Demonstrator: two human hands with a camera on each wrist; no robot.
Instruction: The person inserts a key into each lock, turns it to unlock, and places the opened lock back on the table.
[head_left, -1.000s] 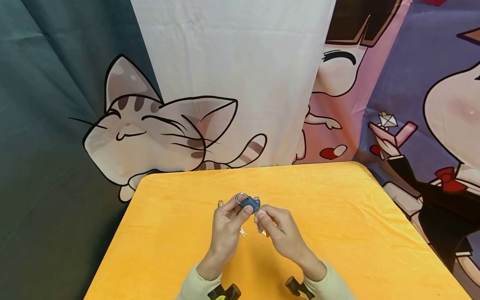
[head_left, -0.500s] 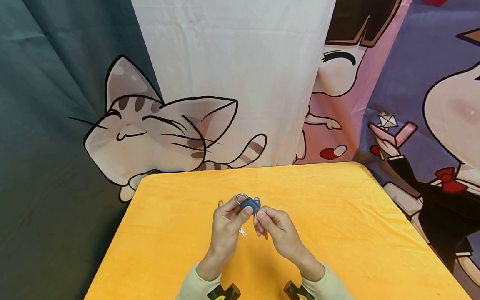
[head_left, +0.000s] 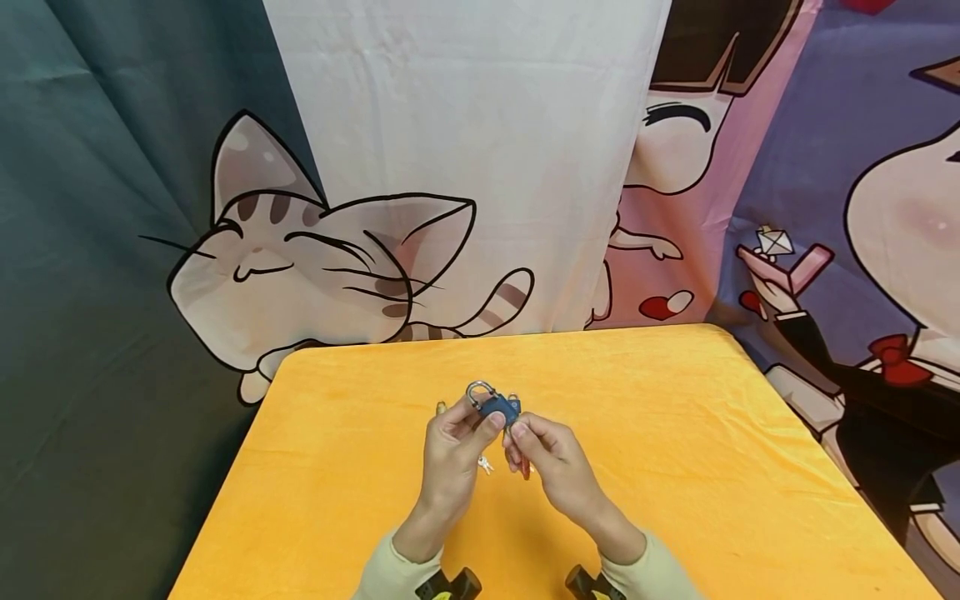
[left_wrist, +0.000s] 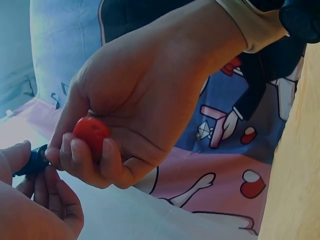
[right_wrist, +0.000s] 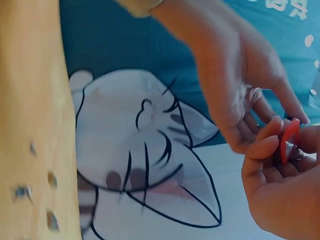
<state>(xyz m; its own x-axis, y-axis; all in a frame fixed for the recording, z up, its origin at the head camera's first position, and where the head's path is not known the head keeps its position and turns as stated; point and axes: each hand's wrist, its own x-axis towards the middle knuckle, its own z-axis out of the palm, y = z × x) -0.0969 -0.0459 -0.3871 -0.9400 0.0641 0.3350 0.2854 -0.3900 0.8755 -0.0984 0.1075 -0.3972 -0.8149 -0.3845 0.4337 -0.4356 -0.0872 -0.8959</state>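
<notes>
My left hand (head_left: pixel 450 458) holds a blue padlock (head_left: pixel 498 407) between thumb and fingers, above the table. Its silver shackle (head_left: pixel 478 387) points up and to the left, standing raised with one end free of the body. My right hand (head_left: pixel 562 458) pinches a key at the padlock's lower end; fingers hide most of the key. A red tag (left_wrist: pixel 91 131) lies in the curled fingers of that hand, and its edge shows as a red strip (right_wrist: pixel 290 140) in the right wrist view.
On the yellow-covered table (head_left: pixel 337 467) lie small silver keys (head_left: pixel 486 465) below the hands. Behind the hands are a small brassy thing (head_left: pixel 441 407) and what looks like another small padlock (head_left: pixel 514 400), both partly hidden. A cartoon-printed curtain (head_left: pixel 480 125) hangs behind the table.
The padlock's shackle has sprung up from its body. My right hand has turned at the key, and the red tag has swung a little to the left. My left hand stays put.
</notes>
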